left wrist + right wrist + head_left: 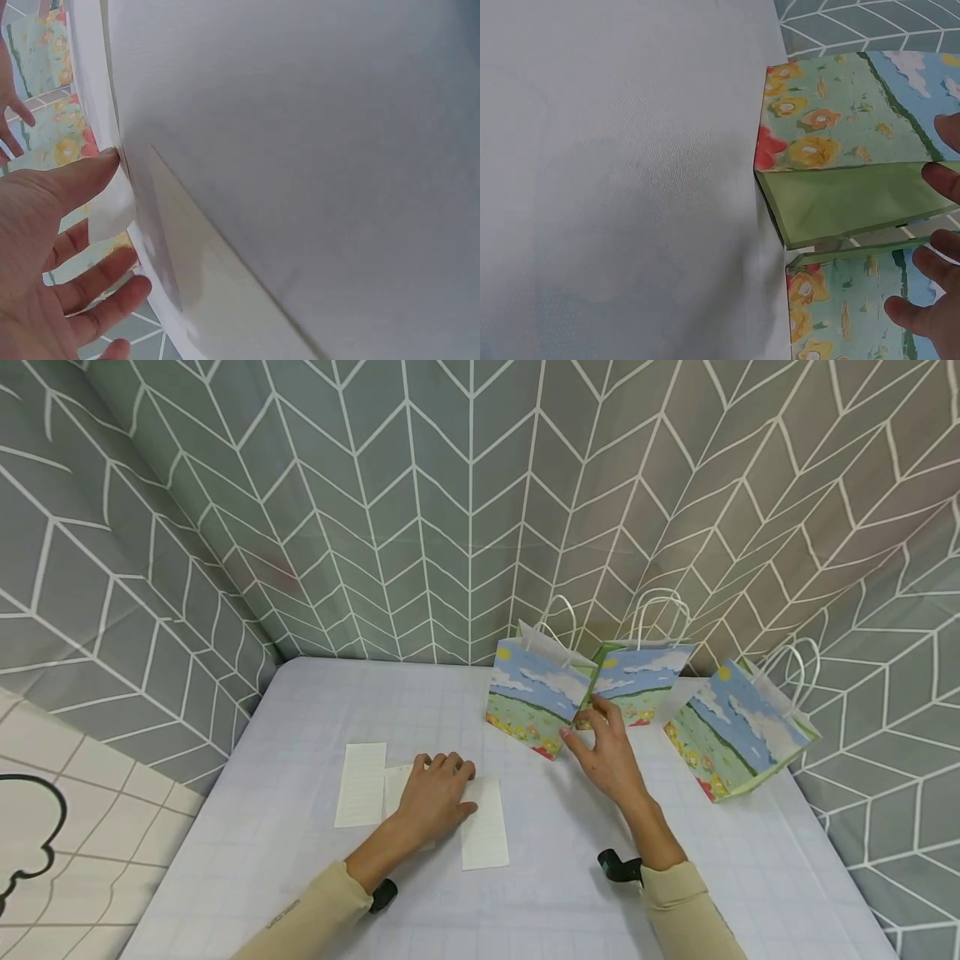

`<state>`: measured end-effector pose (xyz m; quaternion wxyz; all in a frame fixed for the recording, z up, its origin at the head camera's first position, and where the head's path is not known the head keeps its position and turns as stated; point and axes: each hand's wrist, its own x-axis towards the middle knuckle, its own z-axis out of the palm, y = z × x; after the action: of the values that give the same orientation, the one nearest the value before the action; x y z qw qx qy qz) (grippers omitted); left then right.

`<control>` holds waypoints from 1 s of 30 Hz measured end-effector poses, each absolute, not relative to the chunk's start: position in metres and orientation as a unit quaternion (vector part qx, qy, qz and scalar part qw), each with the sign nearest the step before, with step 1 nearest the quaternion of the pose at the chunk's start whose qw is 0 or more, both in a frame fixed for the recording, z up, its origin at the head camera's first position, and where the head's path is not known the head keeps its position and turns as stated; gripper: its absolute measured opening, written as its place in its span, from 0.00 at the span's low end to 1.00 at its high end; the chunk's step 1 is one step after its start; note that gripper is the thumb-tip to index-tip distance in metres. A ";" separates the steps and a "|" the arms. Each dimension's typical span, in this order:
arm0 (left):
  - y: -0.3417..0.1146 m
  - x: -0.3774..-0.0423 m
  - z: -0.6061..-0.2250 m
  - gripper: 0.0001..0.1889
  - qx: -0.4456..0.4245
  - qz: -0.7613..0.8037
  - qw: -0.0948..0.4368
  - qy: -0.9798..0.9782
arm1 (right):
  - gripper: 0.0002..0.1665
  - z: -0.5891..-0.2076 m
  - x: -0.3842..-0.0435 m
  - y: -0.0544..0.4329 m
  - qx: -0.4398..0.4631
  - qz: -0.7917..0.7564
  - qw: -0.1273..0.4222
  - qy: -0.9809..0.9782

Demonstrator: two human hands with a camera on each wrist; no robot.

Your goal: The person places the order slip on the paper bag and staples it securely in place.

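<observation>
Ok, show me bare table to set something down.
Free table: left of the leftmost paper slip, and behind the slips up to the curtain. Crowded: the right rear, with three bags and the right hand; the slips around the left hand.

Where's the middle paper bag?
In the head view, the middle paper bag stands right of centre near the back of the table, between the left bag and the right bag, just beyond the right hand.
</observation>
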<state>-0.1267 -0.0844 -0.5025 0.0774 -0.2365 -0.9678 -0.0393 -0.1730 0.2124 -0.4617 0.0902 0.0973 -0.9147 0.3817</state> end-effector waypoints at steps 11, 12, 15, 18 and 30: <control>-0.083 -0.125 -0.503 0.18 -0.273 -0.055 0.114 -0.954 | 0.13 -0.463 -0.173 0.209 0.101 0.387 0.130 -0.907; -0.083 -0.125 -0.503 0.17 -0.277 -0.059 0.120 -0.951 | 0.12 -0.463 -0.173 0.208 0.102 0.388 0.135 -0.906; -0.083 -0.126 -0.502 0.15 -0.288 -0.067 0.129 -0.946 | 0.10 -0.463 -0.173 0.207 0.101 0.391 0.146 -0.903; -0.082 -0.126 -0.501 0.15 -0.296 -0.071 0.130 -0.943 | 0.11 -0.463 -0.173 0.205 0.097 0.396 0.147 -0.901; -0.083 -0.128 -0.484 0.15 -0.323 -0.110 0.174 -0.924 | 0.12 -0.467 -0.175 0.201 0.094 0.392 0.180 -0.897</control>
<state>-0.1276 -0.0832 -0.4841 0.1735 -0.3226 -0.9240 -0.1100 -0.1750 0.2007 -0.4674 0.1803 0.0944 -0.8971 0.3921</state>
